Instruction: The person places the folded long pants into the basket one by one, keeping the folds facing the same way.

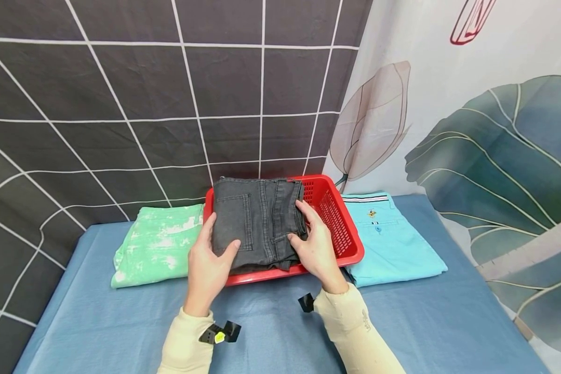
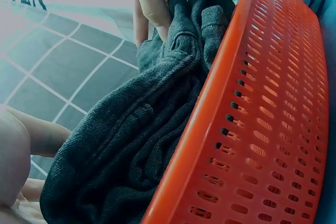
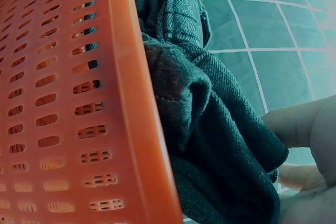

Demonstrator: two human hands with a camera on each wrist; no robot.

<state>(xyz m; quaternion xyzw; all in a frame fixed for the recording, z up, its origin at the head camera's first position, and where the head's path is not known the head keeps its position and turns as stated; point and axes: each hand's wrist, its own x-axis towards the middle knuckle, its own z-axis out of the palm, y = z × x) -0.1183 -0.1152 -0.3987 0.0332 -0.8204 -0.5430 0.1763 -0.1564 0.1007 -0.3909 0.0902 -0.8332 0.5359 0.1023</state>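
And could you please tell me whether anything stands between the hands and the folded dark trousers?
Nothing visible does: the left hand holds one side of the folded dark trousers and the right hand the other, directly on the cloth. The red basket's rim runs close by but does not separate them.

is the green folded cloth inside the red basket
No, the green folded cloth lies on the blue cover, outside the red basket and to its left.

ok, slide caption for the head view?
Left grip and right grip hold folded jeans over a red basket, green cloth left, blue cloth right.
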